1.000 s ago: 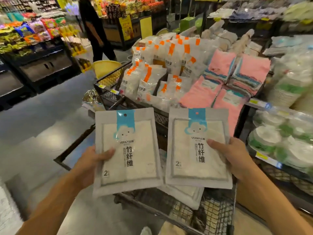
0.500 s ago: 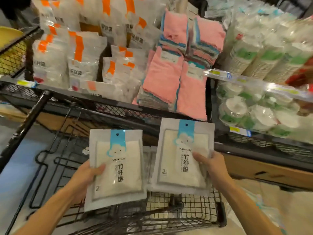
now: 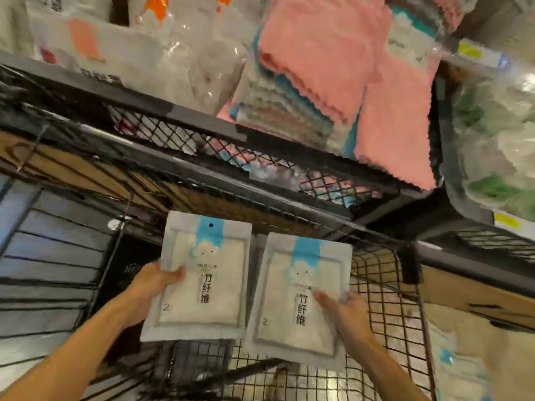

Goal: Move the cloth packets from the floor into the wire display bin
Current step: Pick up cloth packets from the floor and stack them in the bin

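Observation:
My left hand (image 3: 150,287) grips a grey cloth packet (image 3: 202,285) with a blue top tab by its left edge. A second, matching packet (image 3: 295,308) is in my right hand (image 3: 344,316), thumb on its front. Both packets hang side by side, flat and face up, over the low black wire display bin (image 3: 388,296). The right one sits slightly lower and nearer to me. A sliver of another grey packet (image 3: 259,247) shows between and beneath them, inside the bin.
Above the bin runs a black mesh shelf (image 3: 173,131) holding pink cloth stacks (image 3: 327,62) and clear bagged goods (image 3: 162,59). Bagged white and green items (image 3: 492,146) fill the right shelf. More packets lie on the floor at bottom right (image 3: 451,363).
My view has dropped and closed in on the lower bin. Both hands have carried the packets down and forward over it, and the right packet now sits lower than the left.

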{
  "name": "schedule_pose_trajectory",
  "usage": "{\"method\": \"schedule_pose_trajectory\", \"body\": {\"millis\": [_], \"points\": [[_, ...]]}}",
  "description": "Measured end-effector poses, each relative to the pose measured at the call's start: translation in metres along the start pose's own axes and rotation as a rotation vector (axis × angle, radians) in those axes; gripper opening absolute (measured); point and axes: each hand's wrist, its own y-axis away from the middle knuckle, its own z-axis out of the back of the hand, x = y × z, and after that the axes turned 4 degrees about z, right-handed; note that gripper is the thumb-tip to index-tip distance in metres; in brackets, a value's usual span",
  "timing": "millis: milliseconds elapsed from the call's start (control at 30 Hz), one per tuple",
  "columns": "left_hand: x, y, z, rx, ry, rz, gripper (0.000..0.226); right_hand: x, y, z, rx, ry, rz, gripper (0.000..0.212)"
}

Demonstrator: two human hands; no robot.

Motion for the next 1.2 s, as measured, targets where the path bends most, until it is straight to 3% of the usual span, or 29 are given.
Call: {"method": "schedule_pose_trajectory", "body": {"millis": [167, 267, 433, 600, 733, 800, 933, 1033, 1200], "points": [[0.021, -0.049, 0.007, 0.024, -0.044, 0.016, 0.048, -0.040, -0.048, -0.014, -0.022, 0.054, -0.020, 0.022], [0.027, -0.062, 0.011, 0.100, -0.070, 0.039, 0.038, -0.056, -0.067, -0.020, -0.037, 0.160, 0.005, 0.017], [0.036, -0.085, 0.005, -0.054, -0.280, -0.015, 0.025, -0.069, -0.069, -0.034, -0.093, 0.215, 0.089, 0.018], [0.051, -0.088, -0.015, -0.307, -0.554, -0.123, 0.059, -0.081, -0.068, -0.047, -0.222, 0.308, 0.186, 0.040], [0.065, -0.089, -0.021, -0.358, -0.704, -0.301, 0.075, -0.086, -0.072, -0.055, -0.270, 0.431, 0.198, 0.043], [0.072, -0.091, -0.022, -0.383, -0.861, -0.325, 0.071, -0.088, -0.073, -0.059, -0.320, 0.655, 0.222, 0.047], [0.081, -0.084, -0.033, -0.434, -1.166, -0.258, 0.064, -0.094, -0.072, -0.062, -0.340, 1.188, 0.223, 0.080], [0.078, -0.079, -0.041, -0.394, -1.205, -0.185, 0.063, -0.088, -0.073, -0.059, -0.287, 1.450, 0.205, 0.087], [0.066, -0.064, -0.045, -0.397, -1.428, -0.348, 0.064, -0.055, -0.067, -0.046, -0.164, 1.594, 0.373, 0.091]]}}
